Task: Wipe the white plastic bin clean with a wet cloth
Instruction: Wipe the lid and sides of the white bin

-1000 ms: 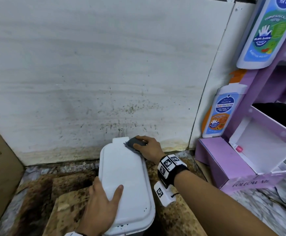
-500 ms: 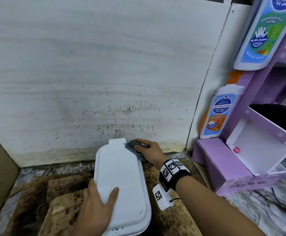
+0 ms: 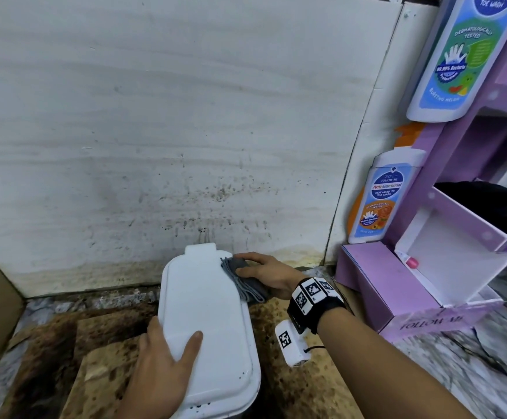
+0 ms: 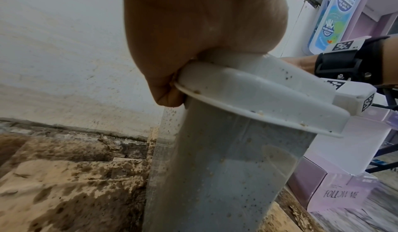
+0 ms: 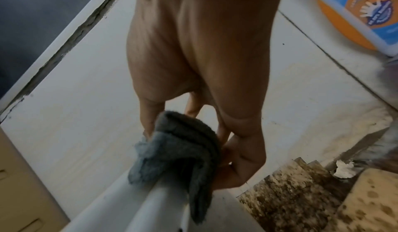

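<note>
Bare forearms; right wrist (image 3: 315, 300) wears black strap, white blocks with black square-pattern markers.

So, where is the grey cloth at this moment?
In the head view, the grey cloth lies over the far right edge of the bin lid, under the right hand, near the wall.

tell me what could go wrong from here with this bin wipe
1. The grey cloth is draped over the right edge of the white bin lid, only partly under the right hand; it could slip off onto the stained cardboard.
2. The bin's side wall carries brown specks; wiping only the lid would leave them.
3. The bin stands tall and narrow, steadied only by the left hand; a hard sideways stroke might tip it.
</note>
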